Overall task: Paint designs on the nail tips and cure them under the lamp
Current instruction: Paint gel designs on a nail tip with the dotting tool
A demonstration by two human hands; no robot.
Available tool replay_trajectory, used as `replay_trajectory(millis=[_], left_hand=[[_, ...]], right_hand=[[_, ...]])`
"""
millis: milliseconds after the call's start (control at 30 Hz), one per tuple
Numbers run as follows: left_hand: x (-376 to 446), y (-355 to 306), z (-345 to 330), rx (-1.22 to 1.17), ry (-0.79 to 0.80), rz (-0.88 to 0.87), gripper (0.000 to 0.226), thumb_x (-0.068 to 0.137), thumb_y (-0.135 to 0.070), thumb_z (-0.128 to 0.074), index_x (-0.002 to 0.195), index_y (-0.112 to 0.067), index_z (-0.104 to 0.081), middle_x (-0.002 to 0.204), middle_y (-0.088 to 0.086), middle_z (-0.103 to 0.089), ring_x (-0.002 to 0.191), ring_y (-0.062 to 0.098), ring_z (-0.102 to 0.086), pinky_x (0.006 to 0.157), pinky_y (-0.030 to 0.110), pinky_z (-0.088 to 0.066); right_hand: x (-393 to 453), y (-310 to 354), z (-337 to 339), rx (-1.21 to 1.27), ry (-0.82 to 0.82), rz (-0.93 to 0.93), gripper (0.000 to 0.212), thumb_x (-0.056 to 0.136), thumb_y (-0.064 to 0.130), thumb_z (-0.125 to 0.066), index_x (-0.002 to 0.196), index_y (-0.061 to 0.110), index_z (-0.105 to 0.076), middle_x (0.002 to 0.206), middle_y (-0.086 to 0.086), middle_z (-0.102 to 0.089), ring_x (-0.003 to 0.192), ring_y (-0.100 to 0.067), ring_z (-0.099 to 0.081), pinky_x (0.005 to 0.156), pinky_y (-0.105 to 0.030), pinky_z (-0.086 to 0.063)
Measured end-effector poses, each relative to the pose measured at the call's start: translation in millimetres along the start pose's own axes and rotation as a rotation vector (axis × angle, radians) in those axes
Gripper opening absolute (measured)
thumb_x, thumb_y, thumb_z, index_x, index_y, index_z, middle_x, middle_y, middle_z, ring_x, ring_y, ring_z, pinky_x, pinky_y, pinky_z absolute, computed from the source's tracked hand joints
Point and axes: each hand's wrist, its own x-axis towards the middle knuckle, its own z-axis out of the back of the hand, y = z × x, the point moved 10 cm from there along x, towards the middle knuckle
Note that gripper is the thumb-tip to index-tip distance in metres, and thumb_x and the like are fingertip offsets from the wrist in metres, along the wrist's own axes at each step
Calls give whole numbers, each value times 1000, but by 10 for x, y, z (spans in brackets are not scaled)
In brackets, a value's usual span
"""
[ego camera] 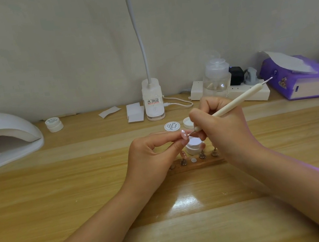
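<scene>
Centrally, above the wooden table (81, 188): left hand (150, 156) curled, fingertips pinching a pink nail tip (183, 134) with white dots, held up just in front of a labelled white lid (172, 126). Right hand (219, 127) closed around a cream dotting tool (230, 105), gripped like a pen low on the shaft, fine metal point touching or almost touching the nail tip's right edge; cannot tell which. Upper end of the tool slanting up to the right, ending in a second thin metal point. Directly below the two hands, an open white gel pot (194, 145), with a second white lid (188, 122) lying behind it, partly hidden by the right thumb. Nearer the body, a wooden holder strip (196, 164) carrying small stands, one with another pink dotted tip (183, 154), partly covered by the left fingers. Far left, a white curing lamp (1, 136) resting on the table, well apart from the hands. Along the back wall: stacked white pots (54, 124), a clip-on desk lamp base (153, 100) with a gooseneck rising upward, white pads (135, 112), a clear pump bottle (217, 76) on a white power strip (255, 91), and a purple box (304, 78) at far right.
</scene>
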Motion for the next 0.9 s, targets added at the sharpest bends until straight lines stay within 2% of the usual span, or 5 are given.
replay_trajectory(millis=[300, 500, 633, 733, 900], left_hand=[[3, -11, -3, -6, 3, -2, 14, 70, -22, -69, 82, -28, -73, 86, -17, -71, 86, 2, -67, 76, 32, -56], [10, -47, -2, 10, 3, -42, 15, 70, -22, -69, 83, -29, -72, 82, -22, -70, 80, 0, -67, 73, 17, -52], [6, -32, -8, 0, 11, -30, 14, 71, -21, -69, 84, -27, -73, 86, -17, -71, 84, 3, -67, 76, 29, -56], [8, -69, -13, 22, 15, -62, 15, 71, -21, -68, 84, -29, -72, 84, -22, -70, 81, 0, -67, 75, 19, -53], [5, -68, -2, 14, 2, -59, 15, 69, -22, -68, 81, -30, -72, 80, -24, -69, 80, -2, -66, 72, 14, -51]], right_hand=[[-9, 11, -28, -52, 24, 30, 27, 69, 3, -56, 47, 8, -42, 40, -2, -45, 40, -10, -45, 40, -22, -41], [-1, -6, -23, -63, 16, 29, 29, 70, 1, -56, 45, 9, -43, 39, 0, -45, 39, -10, -44, 39, -21, -40], [0, -6, -14, -63, 10, 32, 31, 70, 1, -57, 45, 11, -42, 39, 0, -45, 39, -9, -44, 39, -20, -40], [-4, -4, -9, -65, 6, 38, 31, 71, 0, -57, 45, 11, -42, 40, -1, -44, 40, -11, -44, 39, -21, -40], [-9, 1, -23, -69, 13, 42, 27, 70, 1, -57, 47, 4, -44, 39, -1, -45, 41, -13, -44, 39, -21, -40]])
